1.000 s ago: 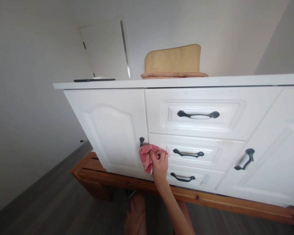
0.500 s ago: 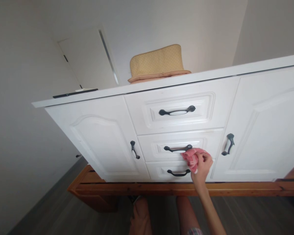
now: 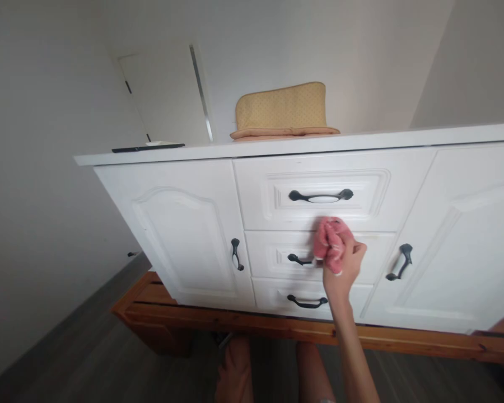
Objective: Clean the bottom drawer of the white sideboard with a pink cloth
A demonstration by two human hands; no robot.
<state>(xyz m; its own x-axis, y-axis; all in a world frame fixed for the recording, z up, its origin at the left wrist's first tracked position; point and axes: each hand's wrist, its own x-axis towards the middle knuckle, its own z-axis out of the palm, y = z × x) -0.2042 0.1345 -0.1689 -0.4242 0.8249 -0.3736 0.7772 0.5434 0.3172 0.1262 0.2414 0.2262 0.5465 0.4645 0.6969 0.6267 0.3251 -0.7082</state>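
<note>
My right hand (image 3: 345,263) is closed around a crumpled pink cloth (image 3: 331,240) with pale lines. It holds the cloth in front of the middle drawer (image 3: 266,252) of a white cabinet, near the gap below the top drawer (image 3: 256,190). The cloth and hand cover the right part of the middle drawer's black handle (image 3: 298,259). Above is the top drawer's black and white handle (image 3: 321,196); below is the bottom handle (image 3: 306,303). Low in the view, what seems to be my left hand (image 3: 231,372) rests by my left leg, its fingers unclear.
On the cabinet top (image 3: 382,140) stand a yellow dotted fabric-like item (image 3: 281,109) and a flat dark object (image 3: 147,148). Cabinet doors (image 3: 180,240) flank the drawers. A reddish wooden bench (image 3: 277,329) runs beneath, above a dark floor (image 3: 84,347).
My right hand and the cloth have moved up, from the right end of the middle handle to near the top drawer's lower edge. The camera view has tilted slightly.
</note>
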